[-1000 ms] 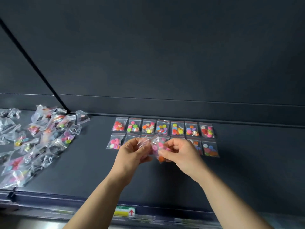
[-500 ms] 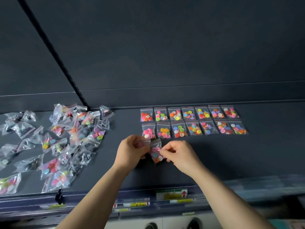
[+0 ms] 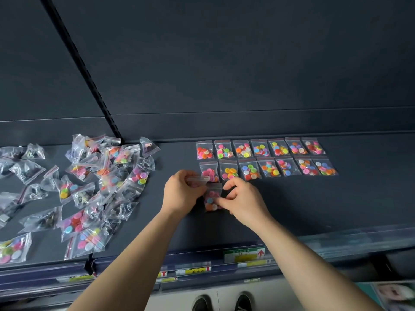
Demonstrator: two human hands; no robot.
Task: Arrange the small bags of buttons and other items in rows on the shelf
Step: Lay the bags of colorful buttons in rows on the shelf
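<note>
1. roughly mid-frame, the right hand (image 3: 244, 203) pinches the lower right edge of a button bag (image 3: 211, 199) between thumb and fingertips, other fingers curled.
2. button bag: clear zip bag with pink, blue and orange buttons. it sits low on the dark shelf (image 3: 336, 203), just below the leftmost bag of the front row. cannot tell if it lies flat or is a bit lifted.
3. left hand (image 3: 182, 194), just left of that bag, fingers curled, grips a second bag (image 3: 198, 178) by its red-striped zip end. contents mostly hidden by the hand.
4. back row (image 3: 260, 149): seven button bags side by side, right of centre, close to the shelf's rear wall.
5. front row (image 3: 269, 169): seven more bags directly below the back row, nearly touching it. its left end is partly covered by the second bag.
6. loose pile (image 3: 101, 176) of unsorted clear bags fills the left side of the frame, some with coloured buttons, some with dark small items, overlapping and tilted.
7. slotted rail (image 3: 85, 70), black, runs diagonally from the top left down to the shelf's back edge.
8. price label (image 3: 244, 254), green and yellow with a red arrow, on the shelf's front lip, lower centre.
9. shoes (image 3: 224, 301), dark, at the bottom edge.
</note>
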